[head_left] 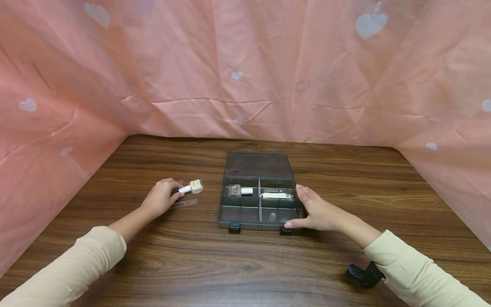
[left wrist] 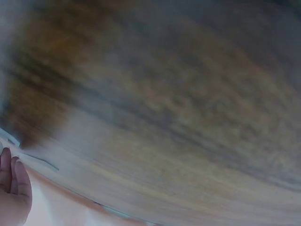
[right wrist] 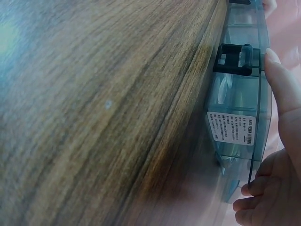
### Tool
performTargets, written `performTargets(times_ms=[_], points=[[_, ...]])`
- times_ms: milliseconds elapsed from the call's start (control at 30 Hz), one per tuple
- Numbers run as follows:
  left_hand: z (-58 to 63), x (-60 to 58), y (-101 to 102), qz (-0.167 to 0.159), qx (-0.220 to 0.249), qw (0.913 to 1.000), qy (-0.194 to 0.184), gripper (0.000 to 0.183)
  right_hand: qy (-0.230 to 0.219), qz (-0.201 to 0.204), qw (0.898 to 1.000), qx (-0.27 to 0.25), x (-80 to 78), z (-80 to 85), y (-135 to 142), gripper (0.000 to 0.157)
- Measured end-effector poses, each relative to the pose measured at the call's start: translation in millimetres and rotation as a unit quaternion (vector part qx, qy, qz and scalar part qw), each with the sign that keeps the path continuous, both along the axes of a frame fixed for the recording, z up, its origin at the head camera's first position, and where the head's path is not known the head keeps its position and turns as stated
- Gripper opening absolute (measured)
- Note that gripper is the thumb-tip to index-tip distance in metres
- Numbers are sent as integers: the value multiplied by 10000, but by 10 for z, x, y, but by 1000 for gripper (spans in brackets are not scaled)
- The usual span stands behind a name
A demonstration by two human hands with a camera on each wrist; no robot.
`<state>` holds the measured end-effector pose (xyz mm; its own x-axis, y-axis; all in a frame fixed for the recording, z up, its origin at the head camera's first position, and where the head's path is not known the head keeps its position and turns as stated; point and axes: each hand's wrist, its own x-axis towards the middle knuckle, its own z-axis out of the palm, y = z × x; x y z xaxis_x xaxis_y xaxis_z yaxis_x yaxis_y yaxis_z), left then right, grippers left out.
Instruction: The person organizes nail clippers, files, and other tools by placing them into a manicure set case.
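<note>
My left hand point(head_left: 160, 198) pinches the white cap of a beige nail polish bottle point(head_left: 197, 186) between thumb and fingers, low over the table. Just below it lies a clear plastic strip point(head_left: 186, 203). At the right front corner of a smoky see-through divided box point(head_left: 239, 213), my right hand point(head_left: 320, 212) grips the edge, thumb at the front and fingers along the side. Inside the box are a glittery nail polish bottle point(head_left: 234, 190) with a white cap, white nail clippers point(head_left: 276, 195) and a small clear piece point(head_left: 272, 217). Only fingers of the left hand point(left wrist: 16, 188) show in the left wrist view.
Two black latches point(head_left: 234, 227) sit on the box's front wall, and a white printed label point(right wrist: 231, 128) is on its side. Wood-grained table point(head_left: 192, 264) surrounds the box. A pink curtain point(head_left: 264, 85) with hearts encloses the back and sides. Below the right sleeve shows a black device point(head_left: 364, 275).
</note>
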<state>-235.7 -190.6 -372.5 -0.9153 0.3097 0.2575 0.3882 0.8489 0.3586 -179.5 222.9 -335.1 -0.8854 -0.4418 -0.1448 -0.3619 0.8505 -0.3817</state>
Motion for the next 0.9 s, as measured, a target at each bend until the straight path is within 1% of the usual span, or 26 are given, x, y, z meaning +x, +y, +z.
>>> performTargets(times_ms=[233,333,433,600,733,900], points=[[42,-12,25,-87,318,9991,280,10,46,-10,10000,-29,5,3,5,113],[61,-19,41,-139,393,9983,418,9,89,-8,9999,-59,6,1,7,113],[88,-16,57,-142,433,9979,460,8,104,4,9999,-57,6,3,7,113],[126,-15,65,-136,642,9975,276,9,91,10,9999,-61,6,3,6,112],[129,-16,55,-62,808,9966,134,10,43,7,10000,-54,4,4,1,112],[124,-10,50,-40,884,9960,85,12,-35,14,10000,-32,0,9,-5,112]])
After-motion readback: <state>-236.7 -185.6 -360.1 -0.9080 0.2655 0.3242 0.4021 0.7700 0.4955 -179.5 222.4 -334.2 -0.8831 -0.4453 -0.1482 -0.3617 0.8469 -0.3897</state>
